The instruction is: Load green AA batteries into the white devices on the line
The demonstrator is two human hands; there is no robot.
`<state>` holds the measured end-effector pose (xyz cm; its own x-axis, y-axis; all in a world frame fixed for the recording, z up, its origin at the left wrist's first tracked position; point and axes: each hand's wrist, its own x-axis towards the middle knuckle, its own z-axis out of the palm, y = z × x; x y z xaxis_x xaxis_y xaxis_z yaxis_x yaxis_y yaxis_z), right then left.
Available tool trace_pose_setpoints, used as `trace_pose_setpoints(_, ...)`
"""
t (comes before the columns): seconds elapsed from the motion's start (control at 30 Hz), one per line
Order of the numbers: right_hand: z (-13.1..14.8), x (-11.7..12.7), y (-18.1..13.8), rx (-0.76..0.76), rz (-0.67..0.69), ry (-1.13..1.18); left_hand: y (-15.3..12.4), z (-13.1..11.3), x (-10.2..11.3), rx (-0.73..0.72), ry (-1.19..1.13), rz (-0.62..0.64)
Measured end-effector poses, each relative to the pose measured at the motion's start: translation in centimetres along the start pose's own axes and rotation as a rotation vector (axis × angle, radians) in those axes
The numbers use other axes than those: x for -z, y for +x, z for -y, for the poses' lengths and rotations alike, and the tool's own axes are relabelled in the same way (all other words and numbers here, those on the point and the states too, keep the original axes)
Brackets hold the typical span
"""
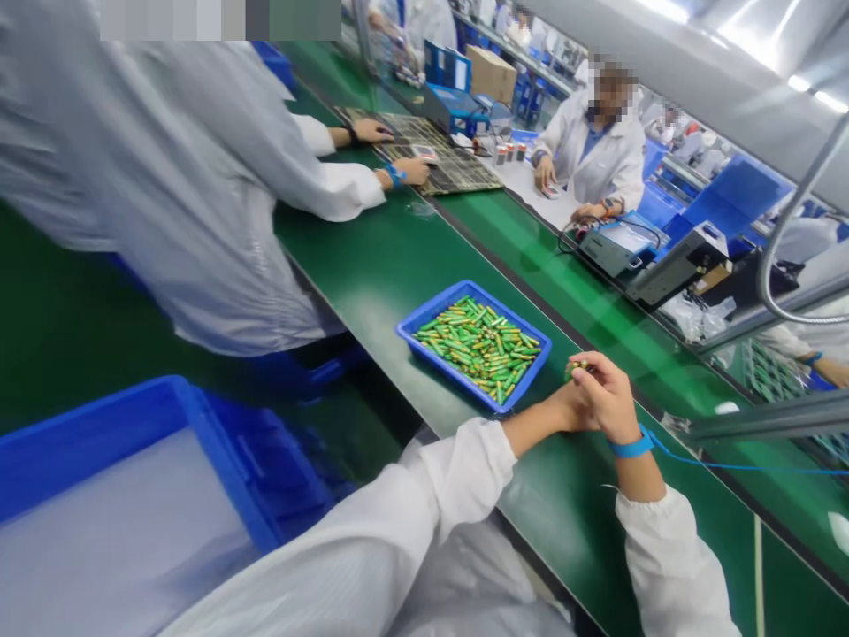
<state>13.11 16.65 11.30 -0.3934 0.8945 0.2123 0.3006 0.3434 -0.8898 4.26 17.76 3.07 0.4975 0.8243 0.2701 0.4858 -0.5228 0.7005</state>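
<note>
In the head view, my right hand [608, 394], with a blue wrist strap, is closed around a small bunch of green and gold batteries [581, 364], their ends showing between thumb and fingers. My left hand [571, 409] meets it from the left, just below the bunch. Its fingers are mostly hidden behind the right hand, so I cannot see whether they grip too. Left of both hands, a blue tray [453, 383] sits on the green bench, holding many loose green and gold batteries [478, 345] in a jumbled heap.
A large blue bin [225, 460] stands at lower left. A co-worker's hands [411, 170] work at a dark gridded mat [457, 168] up the bench. Across the green conveyor [531, 248], another person sits by a tester box [616, 243]. A metal rail [762, 420] lies right; a blue cord trails from my strap.
</note>
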Motion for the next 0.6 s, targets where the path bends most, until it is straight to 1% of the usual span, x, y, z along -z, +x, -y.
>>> trace_pose_setpoints(0.07,-2.1,2.5,-2.6,-0.043,-0.183,-0.023,-0.3,0.6,-0.2,-0.035,0.010,0.067)
trace_pose_setpoints(0.13,-4.5,4.9,-5.6,-0.077,-0.366,-0.090,-0.5,1.1,-0.3,-0.051,0.037,0.093)
trace_pose_setpoints(0.2,-6.9,6.8,-8.4,-0.109,-0.505,-0.163,-0.7,1.2,-0.2,-0.056,0.043,0.091)
trace_pose_setpoints(0.23,-7.9,7.4,-9.6,-0.130,-0.546,-0.187,-0.7,1.2,-0.2,-0.055,0.040,0.089)
trace_pose_setpoints(0.3,-9.7,7.9,-11.4,-0.173,-0.564,-0.210,-0.9,1.2,-0.3,-0.050,0.032,0.093)
trace_pose_setpoints(0.37,-10.7,7.6,-12.2,-0.193,-0.527,-0.228,-1.0,1.2,-0.4,-0.045,0.035,0.098)
trace_pose_setpoints(0.47,-11.2,6.9,-12.3,-0.180,-0.455,-0.283,-1.2,1.5,-0.4,-0.041,0.026,0.105)
trace_pose_setpoints(0.6,-11.2,6.5,-12.1,-0.147,-0.412,-0.363,-1.3,1.8,-0.2,-0.034,0.013,0.115)
